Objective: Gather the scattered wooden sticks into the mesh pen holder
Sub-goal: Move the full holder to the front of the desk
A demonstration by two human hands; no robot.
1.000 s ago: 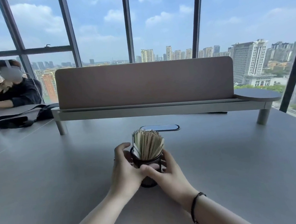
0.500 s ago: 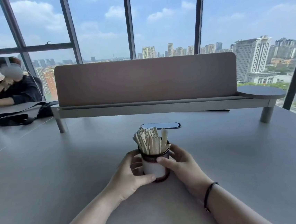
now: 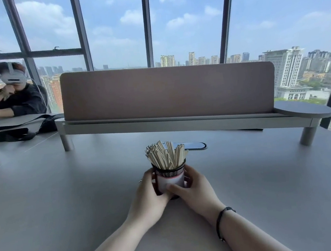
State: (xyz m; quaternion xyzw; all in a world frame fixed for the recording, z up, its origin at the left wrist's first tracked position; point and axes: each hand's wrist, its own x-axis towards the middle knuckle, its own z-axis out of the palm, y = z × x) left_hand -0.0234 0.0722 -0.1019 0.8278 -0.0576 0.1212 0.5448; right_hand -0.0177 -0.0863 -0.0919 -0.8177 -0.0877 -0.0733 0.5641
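A black mesh pen holder (image 3: 170, 177) with a white band round its middle stands upright on the grey table (image 3: 66, 195), in the centre of the head view. A bundle of pale wooden sticks (image 3: 166, 155) fans out of its top. My left hand (image 3: 149, 195) wraps round its left side. My right hand (image 3: 193, 189) wraps round its right side, thumb across the front. Both hands grip the holder. No loose sticks show on the table.
A raised shelf (image 3: 180, 122) with a tall brown divider panel (image 3: 167, 90) crosses the table behind the holder. A dark oval cable hatch (image 3: 195, 145) lies just beyond the sticks. At far left another person (image 3: 14, 95) sits by a black bag (image 3: 19, 129).
The holder was tipped toward me a second ago and now stands upright, a little farther off. My hands shifted from its front to its two sides.
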